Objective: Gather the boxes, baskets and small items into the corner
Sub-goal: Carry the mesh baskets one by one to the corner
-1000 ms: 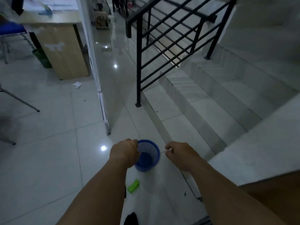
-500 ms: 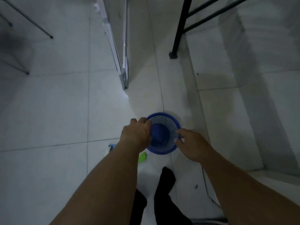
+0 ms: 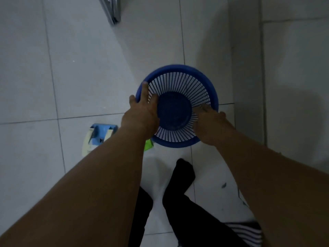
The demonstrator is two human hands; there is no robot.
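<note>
A round blue slatted basket (image 3: 179, 81) is seen from above over the white tiled floor, with nothing inside it. My left hand (image 3: 142, 111) grips its left rim, fingers reaching inside and thumb on the outside. On the right rim, my right hand (image 3: 211, 122) holds the same way, fingers inside and thumb outside. A blue tape dispenser (image 3: 100, 135) with a cream roll lies on the floor to the left, partly under my left forearm. A small green item (image 3: 148, 146) peeks out between that forearm and the basket.
A raised step edge (image 3: 249, 77) runs along the right side, close to the basket. The foot of a metal door frame (image 3: 112, 11) stands at the top left. My feet in black socks (image 3: 183, 173) are just below the basket.
The view has tipped straight down and drawn nearer. My right hand moved from beside the basket onto its right rim; both hands now hold the basket.
</note>
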